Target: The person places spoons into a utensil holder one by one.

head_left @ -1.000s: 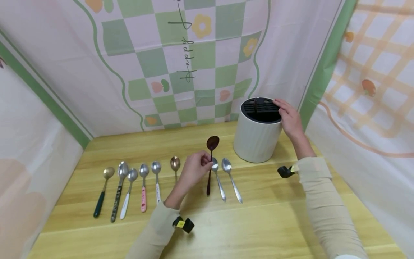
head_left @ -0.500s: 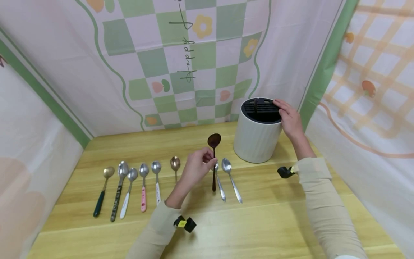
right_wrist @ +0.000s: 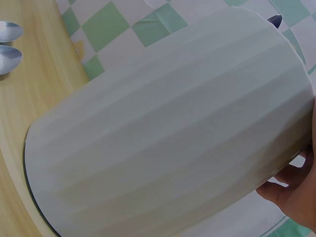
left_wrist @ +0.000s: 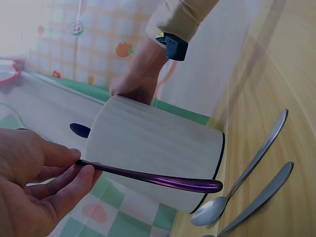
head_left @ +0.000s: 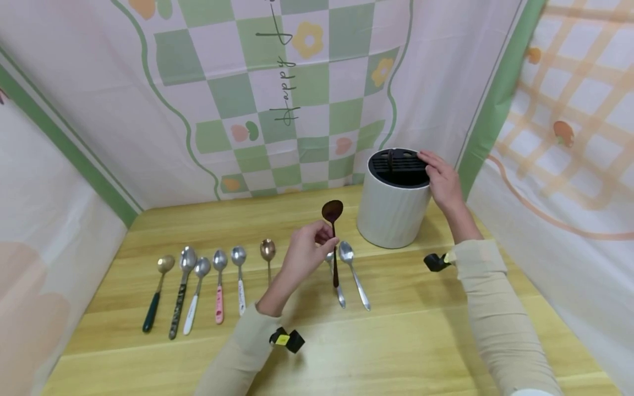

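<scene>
My left hand pinches a dark, purplish-brown metal spoon by its thin neck, thumb against fingertips. Its bowl points up and away, and the glossy purple handle hangs tilted over two silver spoons on the table. One silver spoon is partly hidden behind it; the other silver spoon lies just right. My right hand rests on the far-right rim and side of a white ribbed utensil holder, fingers fairly straight. From its black slotted top sticks up a dark handle end.
Left of the left hand, several spoons lie in a row: a copper one, white-handled and pink-handled ones, a dark patterned one and a green-handled one. Patterned cloth hangs behind the wooden table.
My left hand has moved right and slightly away with the dark spoon, which now overlaps the nearer silver spoon in the head view. The right hand and holder have stayed put.
</scene>
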{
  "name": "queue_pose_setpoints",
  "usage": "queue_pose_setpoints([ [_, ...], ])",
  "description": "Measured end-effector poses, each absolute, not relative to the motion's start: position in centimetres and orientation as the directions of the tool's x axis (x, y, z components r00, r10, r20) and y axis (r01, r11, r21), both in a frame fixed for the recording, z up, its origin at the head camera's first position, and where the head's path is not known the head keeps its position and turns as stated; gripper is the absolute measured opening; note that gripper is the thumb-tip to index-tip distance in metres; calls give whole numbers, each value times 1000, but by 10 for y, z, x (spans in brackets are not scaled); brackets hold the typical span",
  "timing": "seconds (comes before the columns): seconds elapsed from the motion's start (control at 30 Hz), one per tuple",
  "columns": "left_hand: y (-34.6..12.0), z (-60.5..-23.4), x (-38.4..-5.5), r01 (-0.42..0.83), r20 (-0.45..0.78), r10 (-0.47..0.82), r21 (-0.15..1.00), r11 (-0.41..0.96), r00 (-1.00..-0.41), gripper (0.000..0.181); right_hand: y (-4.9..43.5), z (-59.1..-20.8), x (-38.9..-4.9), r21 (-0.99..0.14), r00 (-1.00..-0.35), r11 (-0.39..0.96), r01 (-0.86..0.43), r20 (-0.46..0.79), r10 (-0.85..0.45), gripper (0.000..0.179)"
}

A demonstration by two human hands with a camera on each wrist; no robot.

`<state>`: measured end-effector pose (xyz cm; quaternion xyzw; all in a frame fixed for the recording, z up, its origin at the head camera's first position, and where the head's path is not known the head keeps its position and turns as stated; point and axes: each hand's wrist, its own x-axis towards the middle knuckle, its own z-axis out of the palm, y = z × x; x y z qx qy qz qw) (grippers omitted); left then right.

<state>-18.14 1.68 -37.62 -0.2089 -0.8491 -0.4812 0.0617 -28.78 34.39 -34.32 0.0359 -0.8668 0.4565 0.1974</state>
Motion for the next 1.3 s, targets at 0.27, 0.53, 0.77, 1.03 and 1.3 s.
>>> queue_pose_setpoints([
  [0.27, 24, -370, -182, 430, 333, 285, 794, 428, -899, 7, 344, -343, -289, -775, -918, 581, -251, 381, 112, 42],
  [0.53, 29, -362, -182, 460, 372, 277, 779, 426, -886, 7, 342, -343, -289, -775, -921, 583, -245, 373, 109, 42],
  [0.77, 37, -353, -184, 519, 431, 293, 750, 409, -853, 9, 343, -343, -290, -780, -919, 574, -247, 377, 116, 42],
  [1.03, 48, -343, -189, 553, 473, 288, 737, 388, -833, 10, 345, -342, -290, -785, -919, 565, -253, 378, 114, 42],
  [1.3, 60, -328, -194, 599, 532, 275, 713, 364, -801, 11, 344, -342, -289, -789, -920, 561, -252, 375, 114, 42],
])
